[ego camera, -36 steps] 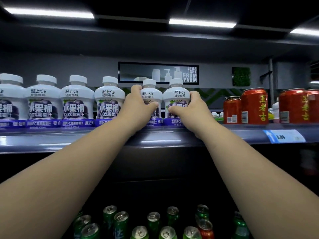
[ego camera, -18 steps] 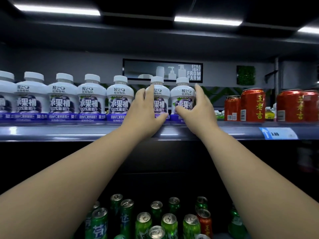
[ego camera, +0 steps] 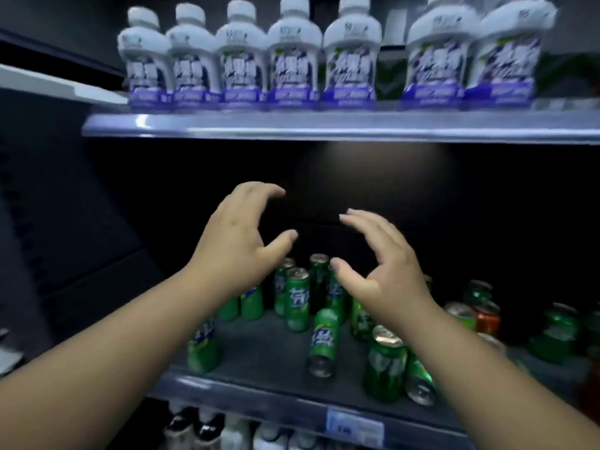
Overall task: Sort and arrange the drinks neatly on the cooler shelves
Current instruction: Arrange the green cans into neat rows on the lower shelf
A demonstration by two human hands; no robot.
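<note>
Several white bottles with purple labels (ego camera: 293,56) stand in a row on the upper shelf (ego camera: 324,126). Below, on the middle shelf (ego camera: 266,349), several green cans (ego camera: 297,298) stand in a loose cluster, and one green can (ego camera: 323,341) lies tipped over toward the front. My left hand (ego camera: 240,241) and my right hand (ego camera: 383,271) hover open above the green cans, fingers spread and curved, holding nothing. My right forearm hides some cans on the right.
A red can (ego camera: 487,319) and darker green cans (ego camera: 558,336) sit at the right of the middle shelf. A price tag (ego camera: 355,427) hangs on its front edge. More white bottles (ego camera: 233,430) show on the shelf below. The cooler's dark side wall is at left.
Both hands let go of the white bottles on the upper shelf and dropped to the middle shelf. The view has tilted down, so the green cans are now central.
</note>
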